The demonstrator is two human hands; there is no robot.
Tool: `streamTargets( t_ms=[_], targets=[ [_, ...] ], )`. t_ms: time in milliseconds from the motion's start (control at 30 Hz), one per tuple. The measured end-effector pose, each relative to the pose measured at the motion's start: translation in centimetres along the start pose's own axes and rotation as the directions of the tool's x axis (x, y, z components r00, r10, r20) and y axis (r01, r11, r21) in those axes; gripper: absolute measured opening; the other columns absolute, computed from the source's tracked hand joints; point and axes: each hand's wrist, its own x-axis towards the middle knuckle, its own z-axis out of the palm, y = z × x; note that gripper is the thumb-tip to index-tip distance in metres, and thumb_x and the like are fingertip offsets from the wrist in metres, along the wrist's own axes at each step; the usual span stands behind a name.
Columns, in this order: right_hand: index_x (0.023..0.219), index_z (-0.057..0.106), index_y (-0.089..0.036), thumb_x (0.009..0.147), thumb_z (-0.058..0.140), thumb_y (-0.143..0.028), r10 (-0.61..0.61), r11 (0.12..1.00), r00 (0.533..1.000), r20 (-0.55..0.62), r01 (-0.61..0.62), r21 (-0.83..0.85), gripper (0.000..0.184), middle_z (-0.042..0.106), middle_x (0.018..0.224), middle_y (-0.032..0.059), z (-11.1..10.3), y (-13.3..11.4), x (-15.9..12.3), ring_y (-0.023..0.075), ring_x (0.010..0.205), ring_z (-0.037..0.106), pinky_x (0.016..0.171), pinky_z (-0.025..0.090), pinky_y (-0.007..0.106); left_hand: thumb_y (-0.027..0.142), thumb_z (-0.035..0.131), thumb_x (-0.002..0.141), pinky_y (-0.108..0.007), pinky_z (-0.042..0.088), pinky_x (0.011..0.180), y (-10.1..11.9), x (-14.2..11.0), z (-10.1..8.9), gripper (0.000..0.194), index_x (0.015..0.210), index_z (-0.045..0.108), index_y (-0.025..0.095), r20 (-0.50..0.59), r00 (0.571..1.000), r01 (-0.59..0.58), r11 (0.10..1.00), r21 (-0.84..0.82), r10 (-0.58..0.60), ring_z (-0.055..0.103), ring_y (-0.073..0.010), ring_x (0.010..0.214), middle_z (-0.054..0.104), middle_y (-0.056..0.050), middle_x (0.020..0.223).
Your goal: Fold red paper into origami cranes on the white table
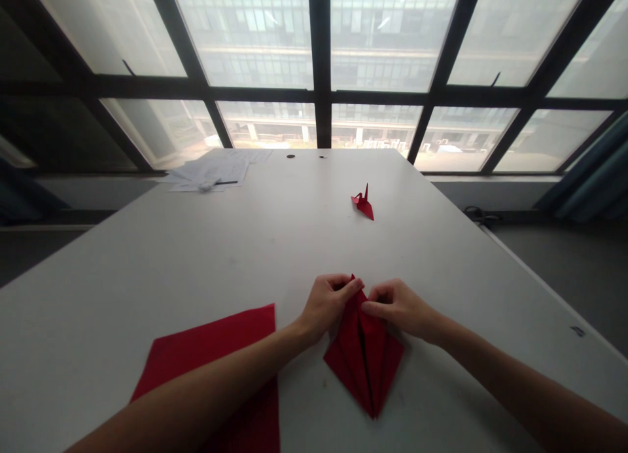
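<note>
A folded red origami paper point(366, 355) lies on the white table in front of me, kite-shaped with a slit down its middle. My left hand point(333, 302) pinches its far tip, thumb on top. Just to the right, my right hand point(397, 306) has thumb and fingers closed on the right upper edge of the same paper. The parts of the fingers under the paper are hidden. Beyond my hands stands a finished red paper crane point(364, 204).
Red paper sheets point(216, 338) lie at the left, partly under my left forearm. White papers point(210, 169) with a pen point(226, 182) are at the far left of the table point(147, 263). Large windows point(260, 40) rise behind it. A small dark mark point(577, 331) is near the right edge.
</note>
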Motion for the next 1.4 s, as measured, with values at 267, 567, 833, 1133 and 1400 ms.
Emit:
streamTargets(
  t_ms=[267, 567, 833, 1133, 1400],
  targets=[
    [0.067, 0.065, -0.012, 0.084, 0.066, -0.037, -0.112, 0.989, 0.993, -0.039, 0.108, -0.100, 0.030, 0.055, 0.058, -0.0016, 0.0, 0.5, 0.3, 0.0100, 0.055, 0.042, 0.050, 0.031, 0.023, 0.053, 0.070, 0.080, -0.021, 0.032, 0.049, -0.4, 0.1, -0.3, 0.042, 0.071, 0.069, 0.011, 0.047, 0.999, 0.006, 0.999, 0.054, -0.009, 0.046, -0.0096, 0.054, 0.061, -0.001, 0.064],
    [0.065, 0.063, -0.015, 0.086, 0.063, -0.041, -0.157, 0.977, 0.982, -0.104, 0.139, -0.164, 0.033, 0.055, 0.060, -0.0007, 0.5, 0.0, 0.1, 0.0121, 0.058, 0.044, 0.052, 0.034, 0.023, 0.049, 0.071, 0.081, -0.023, 0.041, 0.055, 0.2, -0.3, -0.3, 0.039, 0.076, 0.074, 0.011, 0.115, 0.993, -0.022, 0.999, 0.042, 0.017, 0.056, -0.0144, 0.061, 0.068, -0.006, 0.072],
    [0.067, 0.062, -0.015, 0.087, 0.060, -0.036, -0.182, 0.961, 0.976, -0.119, 0.151, -0.232, 0.029, 0.058, 0.064, 0.0003, 0.6, -0.2, 0.1, 0.0129, 0.060, 0.047, 0.054, 0.037, 0.024, 0.050, 0.073, 0.078, -0.021, 0.040, 0.053, 0.0, -0.4, 0.1, 0.039, 0.072, 0.070, 0.011, 0.005, 1.000, -0.004, 1.000, -0.006, 0.004, 0.054, -0.0127, 0.060, 0.066, -0.004, 0.070],
    [0.065, 0.055, -0.018, 0.091, 0.056, -0.039, -0.212, 0.938, 0.968, -0.133, 0.164, -0.305, 0.034, 0.053, 0.060, -0.0021, 0.8, -0.3, 0.2, 0.0123, 0.058, 0.044, 0.053, 0.034, 0.025, 0.050, 0.078, 0.074, -0.020, 0.038, 0.048, 0.2, -0.3, -0.1, 0.041, 0.069, 0.064, 0.012, -0.147, 0.989, -0.004, 0.995, -0.101, -0.011, 0.048, -0.0100, 0.053, 0.060, -0.001, 0.064],
    [0.073, 0.060, -0.018, 0.091, 0.057, -0.038, -0.203, 0.951, 0.966, -0.161, 0.156, -0.266, 0.027, 0.058, 0.067, -0.0007, 0.9, 0.1, 0.4, 0.0134, 0.061, 0.048, 0.055, 0.038, 0.025, 0.050, 0.081, 0.070, -0.021, 0.036, 0.047, 0.1, -0.1, -0.2, 0.042, 0.068, 0.063, 0.012, -0.211, 0.977, -0.041, 0.991, -0.124, 0.014, 0.047, -0.0094, 0.052, 0.058, 0.001, 0.063]
  ],
)
